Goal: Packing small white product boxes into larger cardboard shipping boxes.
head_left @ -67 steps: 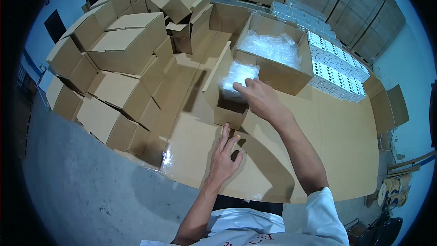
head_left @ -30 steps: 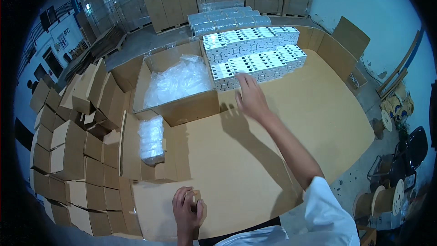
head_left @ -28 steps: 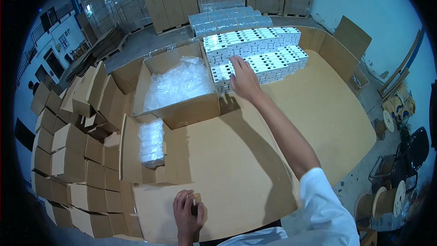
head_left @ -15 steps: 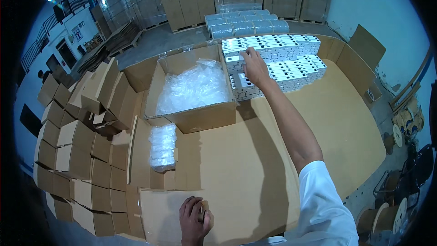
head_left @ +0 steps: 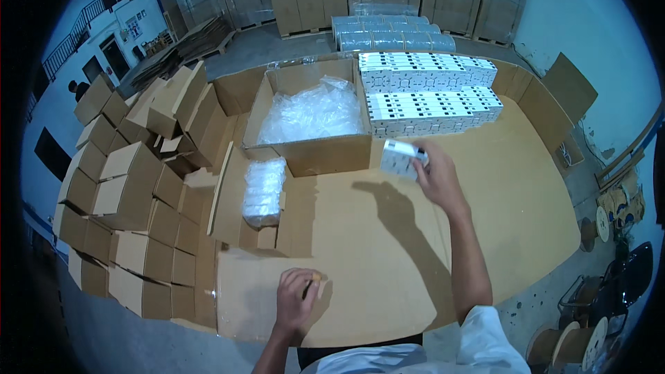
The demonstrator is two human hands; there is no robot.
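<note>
Here I am watching the cardboard-covered surface [head_left: 415, 249], taking the big open carton [head_left: 312, 125] of clear plastic bags [head_left: 312, 107] as my landmark. Right of it, stacked white boxes [head_left: 429, 93] are waiting; left of it, folded cartons [head_left: 131, 187] are piling up. The right hand [head_left: 438, 179] is gripping one small white box [head_left: 403, 159] just before the carton's near corner. I judge it is carrying; packing comes next. The left hand [head_left: 296, 299] is resting curled, well nearer me.
</note>
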